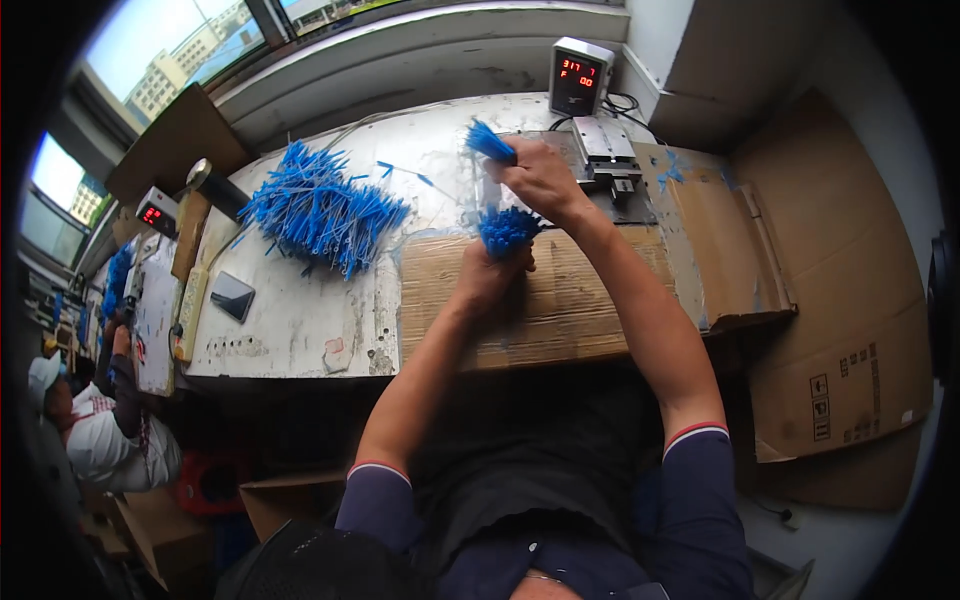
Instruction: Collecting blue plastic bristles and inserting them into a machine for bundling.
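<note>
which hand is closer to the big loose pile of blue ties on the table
Left. The left hand sits just right of the blue tie pile, while the right hand is farther right, near the sealing machine.

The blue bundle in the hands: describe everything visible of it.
The bundle is a tight sheaf of thin blue plastic-looking strips inside a clear bag. The left hand grips its lower end; the right hand holds the upper part, where a blue tuft sticks out. It is held roughly upright above the cardboard.
</note>
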The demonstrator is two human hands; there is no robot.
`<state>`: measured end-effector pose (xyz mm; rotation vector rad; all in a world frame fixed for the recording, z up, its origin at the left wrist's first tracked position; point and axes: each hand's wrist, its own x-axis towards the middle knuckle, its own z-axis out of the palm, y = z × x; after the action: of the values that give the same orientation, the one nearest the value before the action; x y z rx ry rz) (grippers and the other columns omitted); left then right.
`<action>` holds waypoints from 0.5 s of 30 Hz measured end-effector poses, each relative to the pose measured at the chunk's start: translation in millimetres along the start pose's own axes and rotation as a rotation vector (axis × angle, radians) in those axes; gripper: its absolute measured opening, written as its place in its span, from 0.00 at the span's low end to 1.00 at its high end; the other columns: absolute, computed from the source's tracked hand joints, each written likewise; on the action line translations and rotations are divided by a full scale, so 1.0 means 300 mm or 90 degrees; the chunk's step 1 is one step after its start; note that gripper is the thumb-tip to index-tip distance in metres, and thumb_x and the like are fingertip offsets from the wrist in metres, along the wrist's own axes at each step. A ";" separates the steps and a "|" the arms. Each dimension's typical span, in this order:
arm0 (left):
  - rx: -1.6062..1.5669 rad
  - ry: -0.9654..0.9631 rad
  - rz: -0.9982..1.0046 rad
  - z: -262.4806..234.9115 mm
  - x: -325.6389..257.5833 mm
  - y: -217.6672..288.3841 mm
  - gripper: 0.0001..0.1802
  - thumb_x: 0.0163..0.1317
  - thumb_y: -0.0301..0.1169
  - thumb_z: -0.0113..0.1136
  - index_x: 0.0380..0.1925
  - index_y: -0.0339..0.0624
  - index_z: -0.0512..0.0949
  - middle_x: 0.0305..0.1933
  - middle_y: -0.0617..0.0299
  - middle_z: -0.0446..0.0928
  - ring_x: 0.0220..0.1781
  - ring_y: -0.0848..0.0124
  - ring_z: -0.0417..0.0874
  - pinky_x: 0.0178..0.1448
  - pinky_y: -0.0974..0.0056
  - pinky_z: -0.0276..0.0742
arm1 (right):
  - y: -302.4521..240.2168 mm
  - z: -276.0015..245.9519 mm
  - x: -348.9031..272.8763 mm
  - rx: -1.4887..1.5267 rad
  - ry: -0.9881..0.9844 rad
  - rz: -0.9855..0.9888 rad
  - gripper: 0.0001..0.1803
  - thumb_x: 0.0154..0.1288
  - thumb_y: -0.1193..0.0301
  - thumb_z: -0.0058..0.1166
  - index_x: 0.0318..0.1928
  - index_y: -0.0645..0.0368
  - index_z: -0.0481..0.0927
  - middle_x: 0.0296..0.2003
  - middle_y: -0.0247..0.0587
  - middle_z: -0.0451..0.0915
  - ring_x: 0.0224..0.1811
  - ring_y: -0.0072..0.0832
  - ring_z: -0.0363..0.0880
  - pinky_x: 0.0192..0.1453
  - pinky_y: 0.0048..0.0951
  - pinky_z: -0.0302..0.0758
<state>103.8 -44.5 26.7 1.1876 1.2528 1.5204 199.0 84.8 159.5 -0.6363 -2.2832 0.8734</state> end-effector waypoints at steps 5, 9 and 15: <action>0.002 0.012 -0.020 0.058 0.007 0.010 0.07 0.69 0.28 0.65 0.41 0.35 0.83 0.34 0.62 0.85 0.37 0.73 0.85 0.45 0.63 0.82 | 0.010 0.032 -0.005 -0.146 -0.043 0.040 0.17 0.68 0.58 0.55 0.45 0.57 0.83 0.41 0.55 0.86 0.49 0.52 0.85 0.56 0.49 0.78; 0.083 0.019 -0.054 0.037 -0.003 0.015 0.07 0.69 0.30 0.65 0.38 0.37 0.84 0.34 0.62 0.85 0.38 0.73 0.85 0.46 0.63 0.81 | 0.013 0.069 -0.024 -0.244 -0.195 0.049 0.16 0.65 0.61 0.54 0.45 0.58 0.84 0.42 0.55 0.86 0.49 0.54 0.84 0.56 0.49 0.78; 0.040 -0.005 -0.003 0.018 -0.019 0.024 0.07 0.72 0.31 0.65 0.39 0.38 0.84 0.32 0.66 0.84 0.36 0.76 0.83 0.44 0.66 0.80 | 0.048 -0.026 0.033 0.102 -0.072 0.031 0.18 0.66 0.57 0.57 0.38 0.60 0.86 0.33 0.46 0.87 0.43 0.41 0.87 0.50 0.38 0.77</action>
<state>110.1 -50.0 33.3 1.2287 1.3048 1.4812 200.5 103.8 157.6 -0.5875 -2.2754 1.1283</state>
